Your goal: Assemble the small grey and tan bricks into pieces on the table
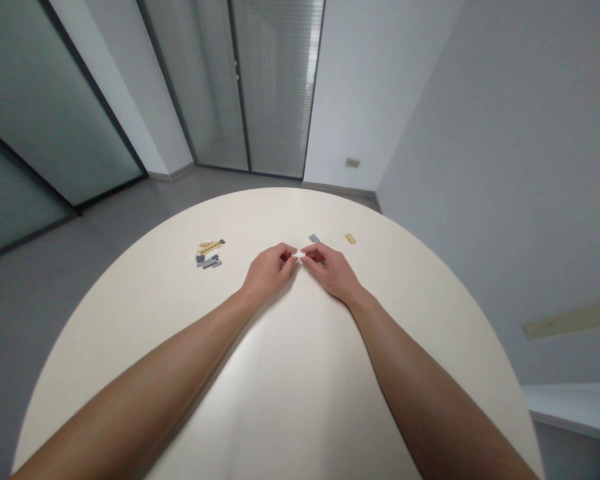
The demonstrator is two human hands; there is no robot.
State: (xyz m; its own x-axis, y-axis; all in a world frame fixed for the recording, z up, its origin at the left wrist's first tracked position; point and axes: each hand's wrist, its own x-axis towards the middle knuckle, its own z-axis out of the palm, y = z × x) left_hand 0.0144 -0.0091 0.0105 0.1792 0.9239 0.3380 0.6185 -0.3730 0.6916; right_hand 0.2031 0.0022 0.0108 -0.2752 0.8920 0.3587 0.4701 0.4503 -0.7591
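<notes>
Head view: my left hand (270,270) and right hand (333,270) face each other over the table (280,400).
White bit (299,254): between my fingertips.
Pinch: narrow, both sides; I should press lightly and evenly.
Pile (210,247): leftward, well apart.

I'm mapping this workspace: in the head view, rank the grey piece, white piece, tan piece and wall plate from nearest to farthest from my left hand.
From your left hand:
1. Grey piece: left end of the row
2. White piece: middle
3. Tan piece: right end
4. Wall plate: low on the far wall
</notes>
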